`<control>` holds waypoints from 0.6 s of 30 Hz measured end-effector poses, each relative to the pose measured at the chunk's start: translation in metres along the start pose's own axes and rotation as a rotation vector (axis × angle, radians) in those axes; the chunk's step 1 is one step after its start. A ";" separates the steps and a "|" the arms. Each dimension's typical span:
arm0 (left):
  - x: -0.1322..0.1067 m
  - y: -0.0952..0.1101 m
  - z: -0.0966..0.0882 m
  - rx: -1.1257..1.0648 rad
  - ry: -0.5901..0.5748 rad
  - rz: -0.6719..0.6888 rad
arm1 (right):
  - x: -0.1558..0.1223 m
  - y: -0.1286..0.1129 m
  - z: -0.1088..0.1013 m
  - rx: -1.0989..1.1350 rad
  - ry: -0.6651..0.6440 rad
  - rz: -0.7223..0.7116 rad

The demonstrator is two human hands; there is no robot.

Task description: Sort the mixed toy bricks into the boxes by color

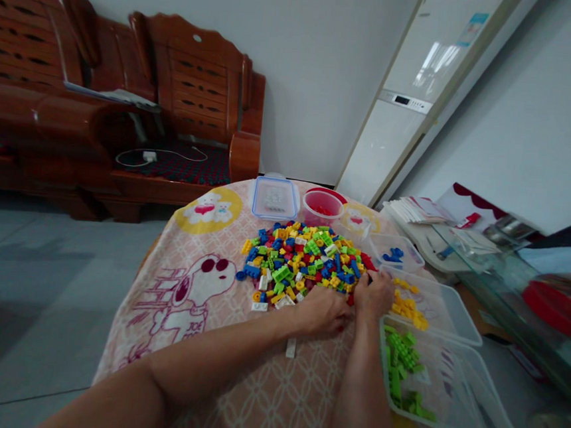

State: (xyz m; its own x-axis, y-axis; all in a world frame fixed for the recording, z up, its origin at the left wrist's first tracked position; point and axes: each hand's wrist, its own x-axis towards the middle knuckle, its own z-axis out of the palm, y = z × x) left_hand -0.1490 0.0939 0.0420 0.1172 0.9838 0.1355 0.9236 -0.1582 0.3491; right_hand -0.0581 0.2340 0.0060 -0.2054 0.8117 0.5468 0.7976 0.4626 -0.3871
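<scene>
Our two hands (pixel 324 311) at the near right edge of a toy brick pile (pixel 301 259).
We see the left hand curled and the right hand (pixel 376 294) bent just beside it; we cannot tell whether either grips a brick. The mixed pile lies heaped on our patterned tablecloth (pixel 269 399); to its right, clear plastic trays (pixel 459 396) hold green bricks (pixel 403 351), yellow bricks (pixel 409 311) and blue bricks (pixel 393 255), and behind it a round tub (pixel 321 222) holds red pieces (pixel 322 210).

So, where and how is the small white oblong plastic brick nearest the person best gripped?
Probably pinch the white brick by its long sides, from above at the near end: it is narrow, and the bare left forearm crowds its far end.
</scene>
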 end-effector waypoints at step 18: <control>0.003 -0.017 0.000 -0.423 0.211 -0.117 | -0.002 0.000 0.002 0.008 0.047 0.005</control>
State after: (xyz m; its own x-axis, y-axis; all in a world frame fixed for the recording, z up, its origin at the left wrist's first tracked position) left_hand -0.1647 0.0995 0.0368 -0.0960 0.9653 0.2428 0.6921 -0.1106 0.7133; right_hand -0.0590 0.2334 0.0033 -0.1748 0.7964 0.5789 0.7939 0.4617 -0.3956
